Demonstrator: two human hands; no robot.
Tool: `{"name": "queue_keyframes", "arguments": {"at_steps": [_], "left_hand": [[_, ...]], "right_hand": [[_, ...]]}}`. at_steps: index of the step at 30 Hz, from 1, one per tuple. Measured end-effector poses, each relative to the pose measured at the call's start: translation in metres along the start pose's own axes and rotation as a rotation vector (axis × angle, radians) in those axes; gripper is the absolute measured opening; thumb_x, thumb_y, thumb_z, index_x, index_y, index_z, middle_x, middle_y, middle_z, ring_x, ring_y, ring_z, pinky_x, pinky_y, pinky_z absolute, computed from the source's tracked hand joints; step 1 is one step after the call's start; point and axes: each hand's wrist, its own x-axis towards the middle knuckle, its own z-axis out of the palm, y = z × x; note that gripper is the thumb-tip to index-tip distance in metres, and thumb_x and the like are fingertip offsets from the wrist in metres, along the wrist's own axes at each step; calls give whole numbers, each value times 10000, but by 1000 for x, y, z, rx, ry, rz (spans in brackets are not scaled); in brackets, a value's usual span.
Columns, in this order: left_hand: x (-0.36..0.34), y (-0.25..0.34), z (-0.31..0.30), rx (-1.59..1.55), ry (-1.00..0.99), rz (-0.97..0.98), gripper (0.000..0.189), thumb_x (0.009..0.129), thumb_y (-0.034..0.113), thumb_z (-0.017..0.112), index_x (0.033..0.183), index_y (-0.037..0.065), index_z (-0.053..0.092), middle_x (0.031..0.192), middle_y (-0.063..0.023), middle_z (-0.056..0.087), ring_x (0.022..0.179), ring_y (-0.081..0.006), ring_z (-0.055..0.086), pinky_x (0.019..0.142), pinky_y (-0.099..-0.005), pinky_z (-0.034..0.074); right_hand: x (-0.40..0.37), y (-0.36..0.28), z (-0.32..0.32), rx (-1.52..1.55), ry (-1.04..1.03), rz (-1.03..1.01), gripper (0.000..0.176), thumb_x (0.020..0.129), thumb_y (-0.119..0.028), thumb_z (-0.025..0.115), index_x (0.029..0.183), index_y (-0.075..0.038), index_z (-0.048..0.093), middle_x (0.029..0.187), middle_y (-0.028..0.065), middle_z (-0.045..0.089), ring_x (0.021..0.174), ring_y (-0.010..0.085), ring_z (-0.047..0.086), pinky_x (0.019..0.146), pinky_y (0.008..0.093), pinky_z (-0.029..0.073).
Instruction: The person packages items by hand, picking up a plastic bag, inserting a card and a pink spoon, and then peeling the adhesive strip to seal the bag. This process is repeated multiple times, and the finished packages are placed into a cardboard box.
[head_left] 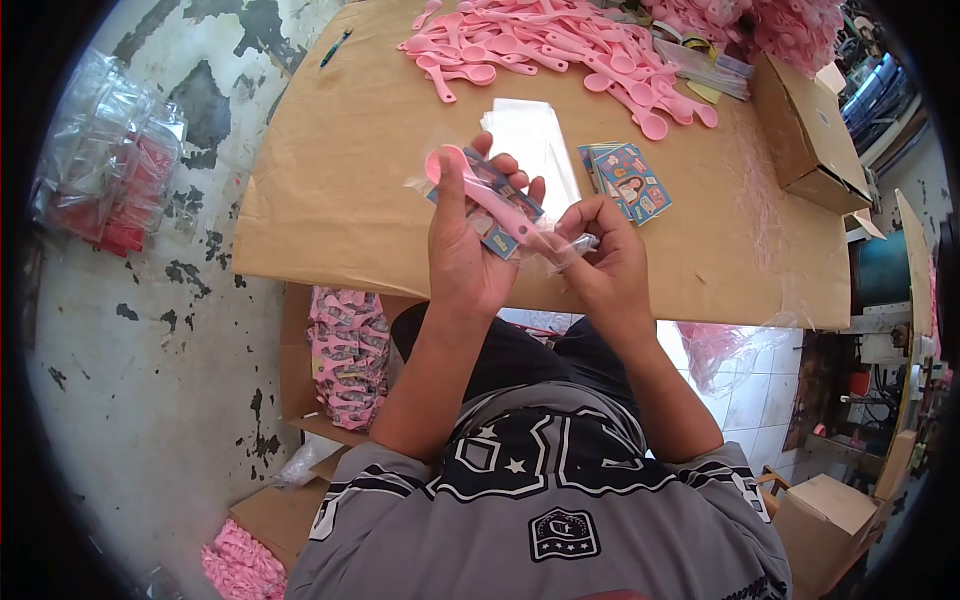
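My left hand [465, 245] is closed around a clear plastic bag with a pink measuring spoon [490, 203] and a printed blue card [498, 240] in it. The spoon lies slantwise over the card, its bowl near my left thumb. At the bag's lower right end, my right hand [608, 265] pinches the crinkled clear plastic [562, 247]. Just beyond my hands lies a stack of white, translucent sleeves [535, 140]. A small stack of printed cards [632, 182] rests on the table to the right of the sleeves.
A big heap of pink spoons [560, 45] covers the far side of the brown table [330, 190]. An open cardboard box [815, 135] stands at the right edge. Packed spoons [348, 355] fill a box below on the left. A pen [336, 48] lies far left.
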Motion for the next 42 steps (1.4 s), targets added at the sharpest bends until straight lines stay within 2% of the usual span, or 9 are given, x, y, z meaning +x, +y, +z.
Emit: {"name": "queue_keyframes", "arguments": {"at_steps": [7,11,19,22,26,30,31,36,42], "left_hand": [[0,2,-4,22,-73,-104,464,1103,369,550,1414,29,499,1208,-121,667,1087,-214,678,1077,-438,540],[2,18,4,69,-71,-118,470,1121,356,506,1445,16,476,1389,-176,607,1276,-264,612,1150,-466,484],[-3,12,7,225,-222,-386,582,1138,377,416,1573,-3,346,1552,-217,476,1442,-334,481,1219,-466,398],[-1,19,0,153,-131,-380,606,1121,385,480,1568,-9,372,1530,-223,517,1374,-268,557,1143,-423,469],[-2,31,5,456,-278,-197,686,1110,436,486,1596,-11,301,1512,-221,522,1379,-282,543,1170,-426,430],[-11,22,15,760,-346,-199,540,1061,246,640,1494,-33,479,1307,-188,685,1113,-187,699,851,-332,647],[-13,16,19,706,-232,-200,468,1029,141,680,1452,-10,549,1149,-145,751,931,-136,732,647,-255,648],[-20,9,21,880,-169,-143,483,1036,132,660,1497,55,539,1040,-84,768,827,-84,711,578,-222,615],[-26,8,23,1009,-252,-122,592,1028,87,651,1587,110,460,1033,-65,759,765,-25,645,524,-185,535]], "right_hand": [[2,10,-5,-125,46,-205,353,874,-28,795,1175,-15,609,978,50,653,823,105,602,716,260,505],[3,-32,-23,-613,-14,-417,613,823,31,747,1399,-134,619,1305,135,597,1160,311,602,965,409,518],[28,-33,-16,-808,-126,-859,295,837,-153,754,1122,-196,817,1506,134,580,1388,349,509,1171,497,375],[24,-45,-23,-516,-196,-769,343,807,-132,785,1149,-112,798,1375,170,666,1287,349,599,1124,480,422],[14,-47,-26,-266,-44,-342,390,889,-30,785,1268,-8,697,1120,71,707,956,129,619,875,281,497],[10,-34,-22,-115,-29,-183,539,937,-92,788,1426,-39,566,801,-15,555,752,75,541,705,229,458],[8,-29,-23,-108,-40,-156,536,940,-89,786,1421,-37,556,803,-13,567,740,74,542,695,227,455],[4,-21,-27,-178,103,-163,498,925,-87,794,1367,-44,568,886,37,640,766,113,578,704,265,471],[21,-36,-41,-830,302,-845,342,833,-63,804,1165,-82,724,1196,94,651,995,266,594,833,385,513]]}}
